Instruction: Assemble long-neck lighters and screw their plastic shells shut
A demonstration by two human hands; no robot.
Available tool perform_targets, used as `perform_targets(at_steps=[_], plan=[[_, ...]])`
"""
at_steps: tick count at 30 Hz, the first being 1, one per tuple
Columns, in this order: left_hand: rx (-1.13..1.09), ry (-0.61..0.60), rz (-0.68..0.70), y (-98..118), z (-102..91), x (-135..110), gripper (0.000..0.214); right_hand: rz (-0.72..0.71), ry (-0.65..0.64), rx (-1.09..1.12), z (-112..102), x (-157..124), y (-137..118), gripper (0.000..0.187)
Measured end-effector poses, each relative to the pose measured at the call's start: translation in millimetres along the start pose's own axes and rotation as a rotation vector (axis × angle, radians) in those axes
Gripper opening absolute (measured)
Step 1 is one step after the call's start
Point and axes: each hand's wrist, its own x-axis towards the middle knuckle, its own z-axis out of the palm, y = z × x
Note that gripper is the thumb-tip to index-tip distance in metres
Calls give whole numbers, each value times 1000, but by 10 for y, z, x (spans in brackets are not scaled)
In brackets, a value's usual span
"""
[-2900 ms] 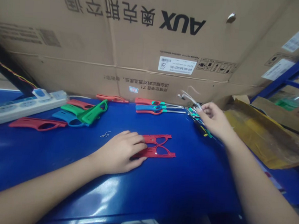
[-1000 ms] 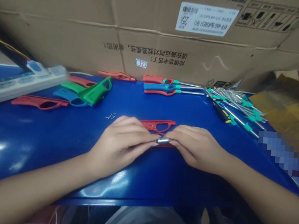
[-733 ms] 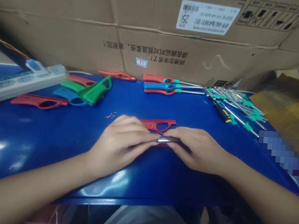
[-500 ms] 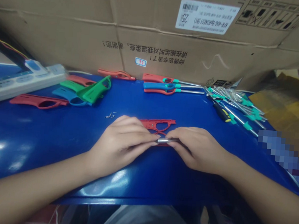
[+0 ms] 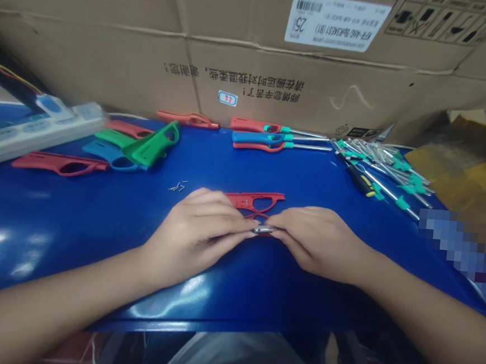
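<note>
Between the fingertips of both hands is a small shiny metal piece [image 5: 263,228], held level; its ends are hidden by the fingers, so I cannot tell its exact kind. My left hand [image 5: 203,229] pinches one end and my right hand [image 5: 316,238] closes on the other. Just beyond the fingers, a red lighter shell half [image 5: 273,198] lies on the blue table, its trigger loop to the right. A second red plastic part [image 5: 259,217] shows partly under the fingertips. Several tiny metal pins [image 5: 178,186] lie beyond my left hand.
Coloured lighter shells [image 5: 151,148] and a white power strip [image 5: 40,132] are at the left. Lighters with metal tubes [image 5: 263,139] lie at the back, against a cardboard box [image 5: 117,71]. At right are a pile of metal tubes [image 5: 379,159] and a black-yellow screwdriver [image 5: 361,180].
My right fingertips have shifted slightly left, towards my left hand, and less of the metal piece shows between them. My left hand stays nearly still.
</note>
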Motion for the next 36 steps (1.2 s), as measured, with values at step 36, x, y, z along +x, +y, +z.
perform_targets(at_steps=[36], plan=[[-96, -163, -292, -36, -28, 26, 32, 180, 105, 61, -216, 17, -7, 14]])
